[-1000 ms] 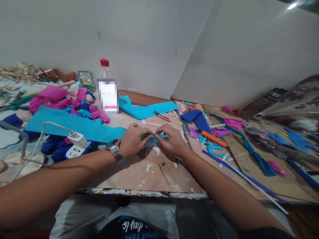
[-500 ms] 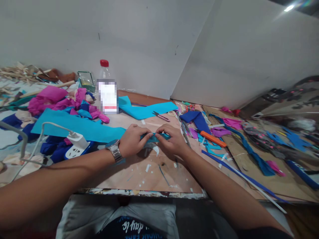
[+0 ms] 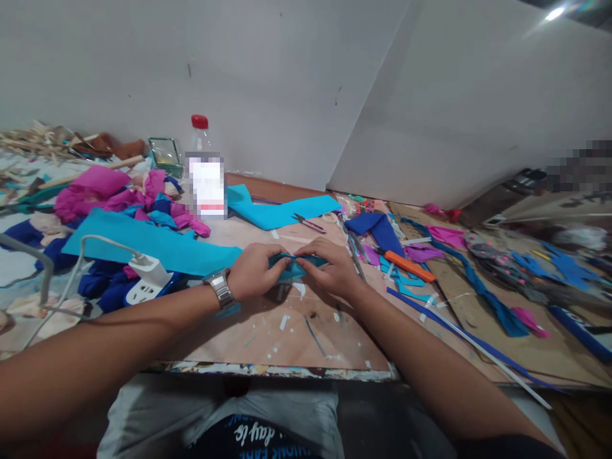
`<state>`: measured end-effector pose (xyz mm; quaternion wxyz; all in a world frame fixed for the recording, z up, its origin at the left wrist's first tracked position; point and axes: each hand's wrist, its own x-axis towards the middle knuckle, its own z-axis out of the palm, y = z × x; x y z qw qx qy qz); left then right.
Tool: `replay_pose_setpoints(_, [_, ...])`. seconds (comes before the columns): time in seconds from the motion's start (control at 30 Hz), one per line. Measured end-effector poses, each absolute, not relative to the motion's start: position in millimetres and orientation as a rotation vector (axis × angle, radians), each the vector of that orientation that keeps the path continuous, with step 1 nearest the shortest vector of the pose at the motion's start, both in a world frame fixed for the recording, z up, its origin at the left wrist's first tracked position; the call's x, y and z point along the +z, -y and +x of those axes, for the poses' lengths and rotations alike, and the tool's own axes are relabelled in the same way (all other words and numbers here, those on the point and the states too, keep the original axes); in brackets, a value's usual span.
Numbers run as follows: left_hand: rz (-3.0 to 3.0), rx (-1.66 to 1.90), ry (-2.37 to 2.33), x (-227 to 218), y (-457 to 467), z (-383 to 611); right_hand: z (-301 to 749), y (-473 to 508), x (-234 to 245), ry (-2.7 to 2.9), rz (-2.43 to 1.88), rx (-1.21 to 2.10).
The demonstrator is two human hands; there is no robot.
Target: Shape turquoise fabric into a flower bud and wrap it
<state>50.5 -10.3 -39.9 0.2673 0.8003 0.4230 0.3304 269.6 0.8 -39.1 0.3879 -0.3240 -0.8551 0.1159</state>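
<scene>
Pinching the strip point(image 3: 292, 273), left hand point(image 3: 255, 271) and right hand point(image 3: 329, 269) now bare more blue below their grip, folding seemingly unfinished!

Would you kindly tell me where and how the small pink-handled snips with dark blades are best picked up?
Probably by the pink handle, from the person's near right side. The snips lie flat, dark blades pointing left and away, so fingers should stay clear of the points. The right hand is nearer but pinching the turquoise strip.
</scene>
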Motion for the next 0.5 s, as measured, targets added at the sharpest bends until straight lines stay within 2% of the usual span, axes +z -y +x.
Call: replay_pose_setpoints(0.5, [1.952, 0.898, -1.084, -42.0, 7.3, 49.5, 270.1, -2.4, -37.7, 2.197, -0.664, 0.161])
